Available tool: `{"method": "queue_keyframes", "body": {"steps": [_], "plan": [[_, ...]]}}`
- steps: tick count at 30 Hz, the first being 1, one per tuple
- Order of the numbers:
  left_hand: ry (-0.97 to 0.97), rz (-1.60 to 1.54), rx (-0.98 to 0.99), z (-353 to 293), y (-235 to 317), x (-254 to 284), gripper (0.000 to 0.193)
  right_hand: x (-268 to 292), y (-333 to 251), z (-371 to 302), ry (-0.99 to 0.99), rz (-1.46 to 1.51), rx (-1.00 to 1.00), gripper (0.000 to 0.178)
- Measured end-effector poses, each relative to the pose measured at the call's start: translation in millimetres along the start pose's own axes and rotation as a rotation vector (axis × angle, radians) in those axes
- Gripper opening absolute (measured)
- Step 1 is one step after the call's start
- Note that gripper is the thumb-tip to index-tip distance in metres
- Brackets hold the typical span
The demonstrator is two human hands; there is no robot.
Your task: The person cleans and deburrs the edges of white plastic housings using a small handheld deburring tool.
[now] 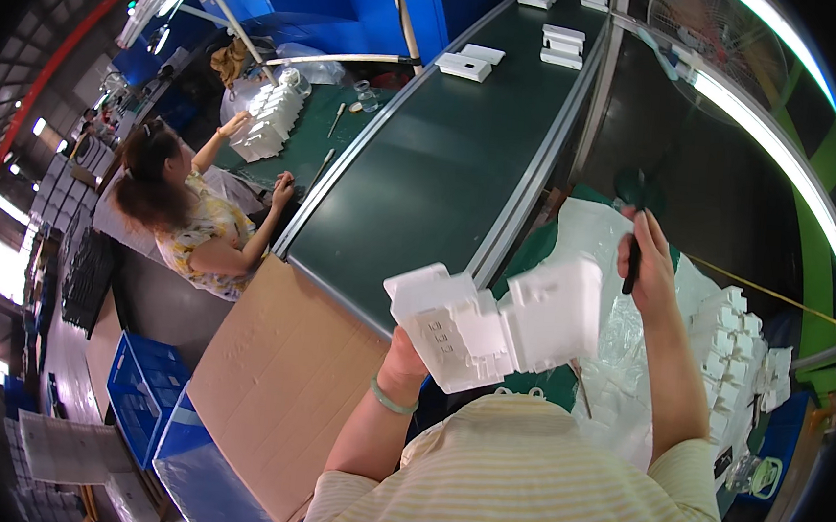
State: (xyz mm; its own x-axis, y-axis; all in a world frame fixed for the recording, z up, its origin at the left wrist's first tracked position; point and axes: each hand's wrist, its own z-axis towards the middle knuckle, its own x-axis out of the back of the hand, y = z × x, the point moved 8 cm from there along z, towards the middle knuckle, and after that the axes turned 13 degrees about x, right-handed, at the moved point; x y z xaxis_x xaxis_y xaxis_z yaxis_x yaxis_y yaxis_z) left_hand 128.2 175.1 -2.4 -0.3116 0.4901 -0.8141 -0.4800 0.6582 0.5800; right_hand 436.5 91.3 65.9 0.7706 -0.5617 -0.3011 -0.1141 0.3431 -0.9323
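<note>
My left hand [407, 356], with a pale green bangle at the wrist, is closed on the lower left edge of white moulded plastic housings [459, 335]. A second white section [553, 311] stands against the first at an angle; whether the two are joined I cannot tell. Most of the left fingers are hidden behind the plastic. Up and to the right, my right hand [649, 265] is wrapped round the black handle of a dark tool [632, 266] with a rounded head. The head is blurred against the dark floor, so its kind is unclear. The tool is apart from the plastic.
A green conveyor belt [424, 178] runs ahead, carrying several white housings [465, 66] at its far end. Stacked white parts [722, 349] and clear plastic sheeting [607, 251] lie at right. A cardboard sheet [281, 378] is at left. Beyond it a co-worker [206, 230] sits beside the belt.
</note>
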Motion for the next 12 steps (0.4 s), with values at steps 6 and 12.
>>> {"method": "queue_keyframes", "body": {"steps": [6, 12], "plan": [[-0.159, 0.255, -0.059, -14.5, -1.6, -38.0, 0.099, -107.8, -50.7, -17.1, -0.753, -0.500, 0.258, 0.029], [-0.378, 0.251, 0.029, -19.5, -5.5, -44.5, 0.083, -152.8, -65.5, -40.8, -1.206, -0.506, 0.378, 0.032]]}}
